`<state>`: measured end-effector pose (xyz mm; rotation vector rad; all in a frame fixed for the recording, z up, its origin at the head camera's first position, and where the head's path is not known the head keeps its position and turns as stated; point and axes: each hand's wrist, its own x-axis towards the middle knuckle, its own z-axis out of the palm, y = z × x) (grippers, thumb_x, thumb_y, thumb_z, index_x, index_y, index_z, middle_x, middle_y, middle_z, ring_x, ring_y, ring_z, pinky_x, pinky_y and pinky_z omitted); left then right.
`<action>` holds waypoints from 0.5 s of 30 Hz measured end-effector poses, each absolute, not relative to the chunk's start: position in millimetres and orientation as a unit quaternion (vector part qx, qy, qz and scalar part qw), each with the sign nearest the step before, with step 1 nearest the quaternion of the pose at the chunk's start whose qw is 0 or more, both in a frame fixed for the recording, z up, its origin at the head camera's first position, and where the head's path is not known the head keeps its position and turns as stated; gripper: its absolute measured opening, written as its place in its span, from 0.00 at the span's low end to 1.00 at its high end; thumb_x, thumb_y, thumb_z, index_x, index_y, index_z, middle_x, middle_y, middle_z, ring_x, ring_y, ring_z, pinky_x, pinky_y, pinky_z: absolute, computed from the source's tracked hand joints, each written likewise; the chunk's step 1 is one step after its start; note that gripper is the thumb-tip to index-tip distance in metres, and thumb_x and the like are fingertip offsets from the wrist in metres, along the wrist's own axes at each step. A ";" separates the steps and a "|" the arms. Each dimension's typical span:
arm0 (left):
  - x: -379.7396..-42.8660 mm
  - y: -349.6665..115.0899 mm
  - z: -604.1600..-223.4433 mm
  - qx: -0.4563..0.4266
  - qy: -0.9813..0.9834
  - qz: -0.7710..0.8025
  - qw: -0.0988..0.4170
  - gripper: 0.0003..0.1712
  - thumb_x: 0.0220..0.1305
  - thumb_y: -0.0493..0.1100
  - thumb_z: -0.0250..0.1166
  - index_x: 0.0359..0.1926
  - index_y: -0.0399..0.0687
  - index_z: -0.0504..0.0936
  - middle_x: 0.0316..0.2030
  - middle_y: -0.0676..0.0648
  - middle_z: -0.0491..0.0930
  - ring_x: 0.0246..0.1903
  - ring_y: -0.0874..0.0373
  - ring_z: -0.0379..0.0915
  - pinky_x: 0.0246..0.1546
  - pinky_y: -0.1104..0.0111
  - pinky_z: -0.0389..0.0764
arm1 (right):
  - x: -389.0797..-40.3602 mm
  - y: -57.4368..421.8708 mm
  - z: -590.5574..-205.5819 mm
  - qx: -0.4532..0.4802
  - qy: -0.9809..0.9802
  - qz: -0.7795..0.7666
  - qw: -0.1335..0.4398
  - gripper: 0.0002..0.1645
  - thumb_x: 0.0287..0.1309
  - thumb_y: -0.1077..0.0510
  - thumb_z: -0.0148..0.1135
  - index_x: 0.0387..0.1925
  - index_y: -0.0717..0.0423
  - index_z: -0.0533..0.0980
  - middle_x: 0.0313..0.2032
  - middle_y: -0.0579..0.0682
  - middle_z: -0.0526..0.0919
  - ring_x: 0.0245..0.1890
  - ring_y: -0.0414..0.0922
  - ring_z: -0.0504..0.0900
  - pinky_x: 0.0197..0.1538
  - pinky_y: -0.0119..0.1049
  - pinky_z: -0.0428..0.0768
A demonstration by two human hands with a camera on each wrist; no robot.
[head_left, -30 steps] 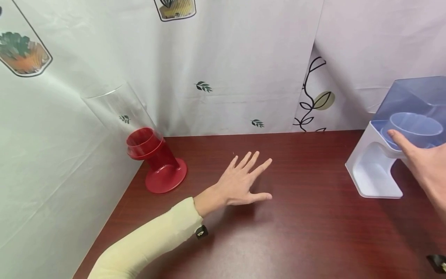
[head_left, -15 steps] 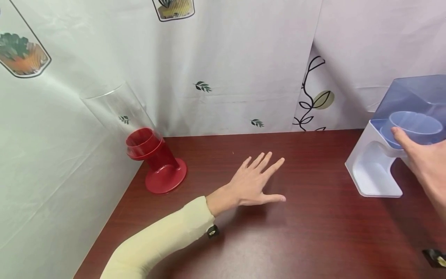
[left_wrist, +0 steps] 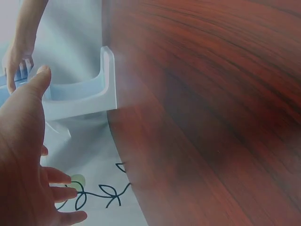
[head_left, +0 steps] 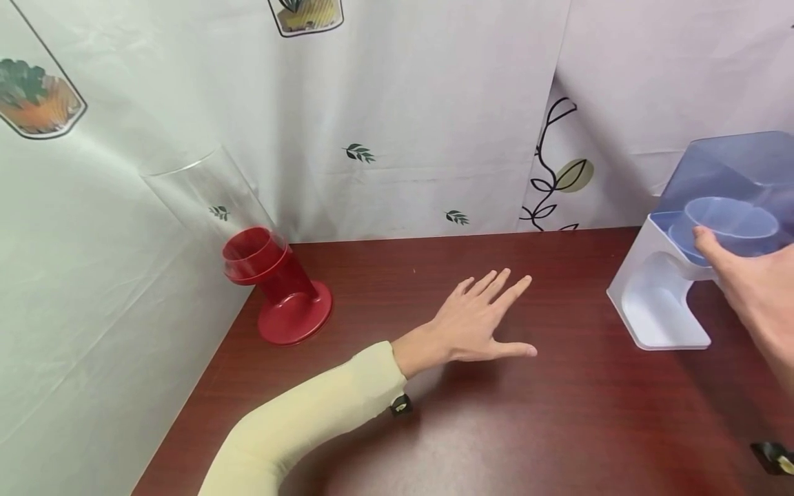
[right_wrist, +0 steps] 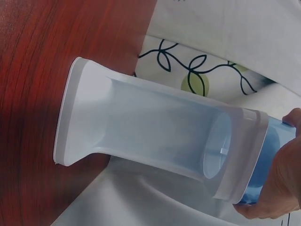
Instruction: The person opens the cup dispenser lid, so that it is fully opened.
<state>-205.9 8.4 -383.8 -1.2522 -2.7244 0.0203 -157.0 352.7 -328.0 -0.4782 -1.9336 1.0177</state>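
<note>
At the right of the head view stands a dispenser with a white stand [head_left: 634, 270] and a see-through blue container [head_left: 713, 169] on top. My right hand [head_left: 758, 279] grips the lower part of that container. In the right wrist view the thumb and fingers lie on opposite sides of the blue plastic [right_wrist: 264, 162], just above the white stand [right_wrist: 155, 125]. My left hand [head_left: 471, 322] is over the table with its fingers spread, holding nothing. The left wrist view has the left thumb [left_wrist: 35, 87] overlapping the dispenser, while the hand itself is apart from it.
A second dispenser, with a red base [head_left: 294, 318] and a clear tube [head_left: 214, 186], stands at the left by the wall. Patterned cloth [head_left: 422, 124] hangs behind and beside the brown table [head_left: 558, 427].
My left hand has moved right across the table, toward the white and blue dispenser, fingers still spread. The right hand keeps its grip, and that dispenser appears slightly further left in view.
</note>
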 end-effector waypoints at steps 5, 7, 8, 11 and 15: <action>-206.2 19.4 -381.0 -0.415 -0.908 -0.009 0.059 0.65 0.60 0.89 0.51 0.87 0.68 0.38 0.84 0.48 0.49 0.82 0.53 0.49 0.76 0.51 0.59 | -153.0 349.3 -327.2 -0.189 -0.784 0.405 0.432 0.51 0.53 0.49 0.74 0.77 0.39 0.63 0.58 0.28 0.64 0.59 0.29 0.65 0.71 0.28 0.60; -206.6 23.1 -380.4 -0.414 -0.908 -0.017 0.056 0.65 0.59 0.89 0.52 0.87 0.69 0.37 0.84 0.49 0.50 0.82 0.53 0.49 0.76 0.52 0.59 | -151.1 346.8 -327.0 -0.192 -0.785 0.403 0.429 0.51 0.53 0.49 0.74 0.77 0.40 0.62 0.58 0.29 0.65 0.59 0.29 0.65 0.71 0.27 0.59; -206.8 24.8 -380.3 -0.414 -0.908 -0.020 0.055 0.66 0.59 0.89 0.52 0.87 0.69 0.37 0.84 0.49 0.50 0.82 0.53 0.49 0.76 0.53 0.59 | -149.9 345.5 -326.9 -0.194 -0.787 0.401 0.427 0.52 0.53 0.49 0.74 0.78 0.41 0.61 0.59 0.30 0.64 0.60 0.30 0.64 0.72 0.28 0.59; -207.5 29.7 -380.2 -0.411 -0.910 -0.029 0.051 0.67 0.58 0.89 0.52 0.86 0.70 0.35 0.84 0.49 0.50 0.81 0.54 0.49 0.77 0.54 0.58 | -146.3 341.8 -325.8 -0.194 -0.793 0.391 0.424 0.54 0.54 0.50 0.74 0.79 0.43 0.59 0.66 0.37 0.66 0.66 0.35 0.65 0.74 0.29 0.57; -208.1 36.2 -379.8 -0.406 -0.912 -0.040 0.044 0.67 0.58 0.90 0.53 0.86 0.71 0.35 0.84 0.51 0.50 0.81 0.55 0.50 0.76 0.56 0.58 | -143.7 337.9 -324.1 -0.169 -0.795 0.393 0.431 0.56 0.53 0.53 0.75 0.79 0.42 0.58 0.68 0.36 0.65 0.70 0.37 0.63 0.75 0.30 0.55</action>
